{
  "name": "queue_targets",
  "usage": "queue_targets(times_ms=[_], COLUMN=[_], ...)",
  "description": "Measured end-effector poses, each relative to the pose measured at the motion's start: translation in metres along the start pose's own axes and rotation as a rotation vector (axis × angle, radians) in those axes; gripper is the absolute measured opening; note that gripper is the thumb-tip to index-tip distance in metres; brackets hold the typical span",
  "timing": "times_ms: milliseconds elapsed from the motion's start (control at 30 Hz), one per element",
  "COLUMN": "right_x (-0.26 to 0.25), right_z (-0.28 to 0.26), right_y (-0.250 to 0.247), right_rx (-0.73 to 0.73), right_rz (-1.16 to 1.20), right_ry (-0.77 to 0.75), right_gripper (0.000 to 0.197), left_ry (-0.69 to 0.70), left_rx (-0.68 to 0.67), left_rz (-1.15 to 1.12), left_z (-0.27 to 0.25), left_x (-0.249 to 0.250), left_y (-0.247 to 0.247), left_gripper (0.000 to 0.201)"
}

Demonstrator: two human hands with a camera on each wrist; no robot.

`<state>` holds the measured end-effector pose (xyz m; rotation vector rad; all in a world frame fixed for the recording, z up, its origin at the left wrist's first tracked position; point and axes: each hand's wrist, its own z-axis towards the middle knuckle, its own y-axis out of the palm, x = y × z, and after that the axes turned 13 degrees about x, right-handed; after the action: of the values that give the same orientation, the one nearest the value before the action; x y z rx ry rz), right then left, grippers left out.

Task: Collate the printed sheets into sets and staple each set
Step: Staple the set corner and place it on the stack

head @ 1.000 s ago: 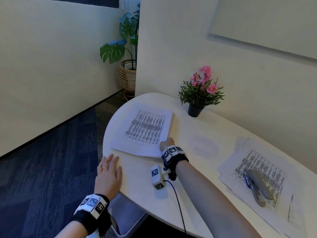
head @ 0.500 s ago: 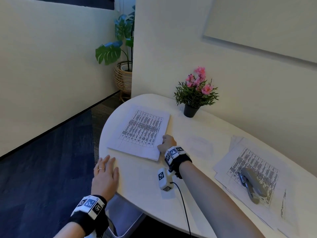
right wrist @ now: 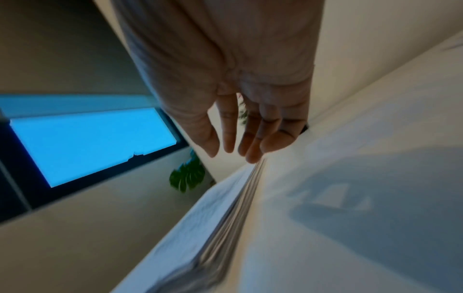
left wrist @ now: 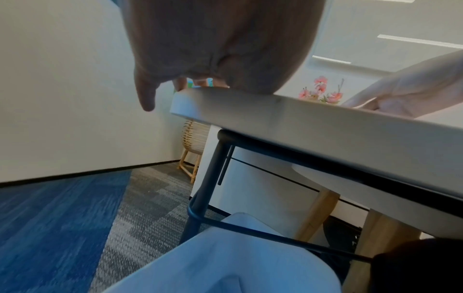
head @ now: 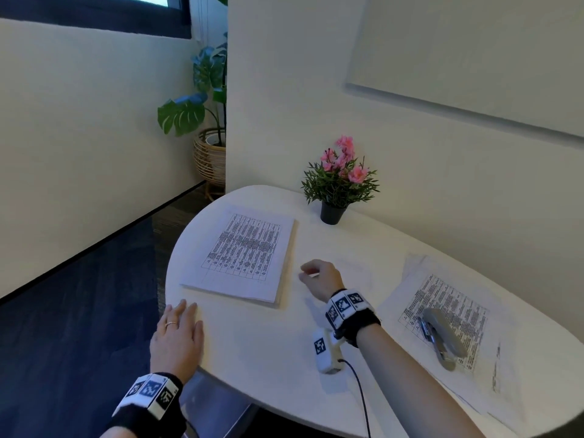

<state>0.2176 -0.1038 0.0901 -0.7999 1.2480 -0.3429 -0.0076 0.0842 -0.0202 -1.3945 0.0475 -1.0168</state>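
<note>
White tabletop fills the frame's lower centre, bearing a squared stack of printed sheets at centre-left, looser sheets under a grey stapler at right, while the left hand rests flat on its edge and the right hand hovers relaxed, empty, beside the stack.

On the surface, a squared stack of printed sheets lies far left, a potted flowering plant behind it to the right. Loose sheets spread at right, a stapler on them. The hands rest between.
</note>
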Motion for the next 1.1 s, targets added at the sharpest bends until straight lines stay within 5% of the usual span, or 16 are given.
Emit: queue_targets(times_ms=[200, 400, 767, 900, 1000, 1100], right_x=[0.081, 0.158, 0.172, 0.152, 0.141, 0.144], right_z=[-0.041, -0.085, -0.073, -0.079, -0.083, -0.083], right_y=[-0.098, -0.169, -0.151, -0.121, -0.112, -0.133], right_rx=[0.282, 0.612, 0.286, 0.173, 0.113, 0.214], right_rz=[-0.015, -0.061, -0.453, -0.337, -0.241, -0.127], right_ry=[0.082, 0.318, 0.397, 0.309, 0.270, 0.366], right_gripper=[0.020, 0.023, 0.032, 0.023, 0.043, 0.051], left_ry=[0.111, 0.209, 0.171, 0.177, 0.167, 0.157], left_rx=[0.060, 0.087, 0.082, 0.077, 0.070, 0.069], left_rz=[0.078, 0.032, 0.023, 0.017, 0.005, -0.021], left_z=[-0.010, -0.019, -0.016, -0.016, -0.016, -0.016], left_x=[0.014, 0.023, 0.016, 0.013, 0.012, 0.012], left_y=[0.003, 0.012, 0.018, 0.020, 0.020, 0.020], left_gripper=[0.038, 0.035, 0.038, 0.039, 0.057, 0.060])
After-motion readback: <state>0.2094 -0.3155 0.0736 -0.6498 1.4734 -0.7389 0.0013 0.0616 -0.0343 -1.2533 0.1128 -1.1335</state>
